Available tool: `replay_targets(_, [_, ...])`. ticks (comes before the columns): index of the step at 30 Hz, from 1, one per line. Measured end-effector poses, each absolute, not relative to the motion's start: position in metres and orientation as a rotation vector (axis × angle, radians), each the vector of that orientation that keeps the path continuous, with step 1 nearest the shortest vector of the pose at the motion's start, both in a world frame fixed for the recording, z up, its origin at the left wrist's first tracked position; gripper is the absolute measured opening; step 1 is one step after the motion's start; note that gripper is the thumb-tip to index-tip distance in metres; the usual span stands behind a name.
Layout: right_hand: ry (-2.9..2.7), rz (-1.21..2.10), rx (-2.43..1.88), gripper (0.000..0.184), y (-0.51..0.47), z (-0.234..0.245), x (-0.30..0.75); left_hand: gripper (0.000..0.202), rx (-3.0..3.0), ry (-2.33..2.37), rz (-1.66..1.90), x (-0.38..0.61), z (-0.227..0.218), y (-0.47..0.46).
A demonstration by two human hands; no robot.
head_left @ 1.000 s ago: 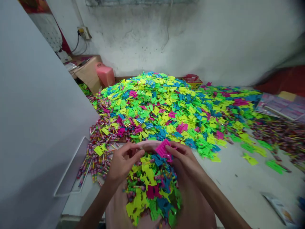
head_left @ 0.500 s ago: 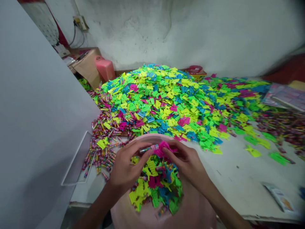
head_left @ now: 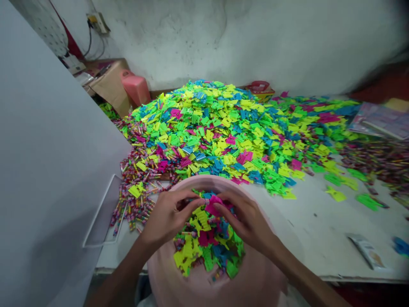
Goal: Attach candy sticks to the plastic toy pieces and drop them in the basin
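Note:
Over the pink tub (head_left: pixel 255 281), my two hands meet with their fingertips close together. My left hand (head_left: pixel 169 217) pinches a small printed tube (head_left: pixel 206 201), most of it hidden by the fingers. Between the thumb and fingers of my right hand (head_left: pixel 247 219) is a flat magenta plastic piece (head_left: pixel 213 206). The tube's end touches the magenta piece, but I cannot tell whether it sits inside it. Below the hands, yellow, green, blue and magenta plastic pieces (head_left: pixel 188 253) lie in the tub with a few tubes among them.
A large heap of coloured plastic pieces (head_left: pixel 217 128) rises against the wall. Many printed tubes (head_left: pixel 134 209) lie at its left, more (head_left: pixel 373 162) at the right. A grey panel (head_left: pixel 57 149) stands close on the left. A pink jug (head_left: pixel 136 87) and a small packet (head_left: pixel 367 251) are on the table.
My left fingers have closed further over the tube, covering its clear end, and the two hands have drawn nearer each other. The view has shifted slightly.

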State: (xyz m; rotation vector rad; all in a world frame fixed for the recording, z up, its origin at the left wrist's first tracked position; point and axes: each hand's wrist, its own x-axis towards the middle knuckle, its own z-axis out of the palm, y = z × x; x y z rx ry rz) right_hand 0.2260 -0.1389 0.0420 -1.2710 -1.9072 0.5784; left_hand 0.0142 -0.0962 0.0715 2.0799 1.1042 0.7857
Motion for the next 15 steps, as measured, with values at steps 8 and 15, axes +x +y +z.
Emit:
replay_targets(8, [-1.884,0.720,-1.323,0.015,-0.136,0.038,0.222,0.024,2.168,1.072,0.693,0.013,0.062,-0.093])
replay_targets(15, [-1.529,1.011,-1.411,0.034,-0.097,0.024,0.220,0.029,2.574,1.074,0.877,0.021,0.018,-0.076])
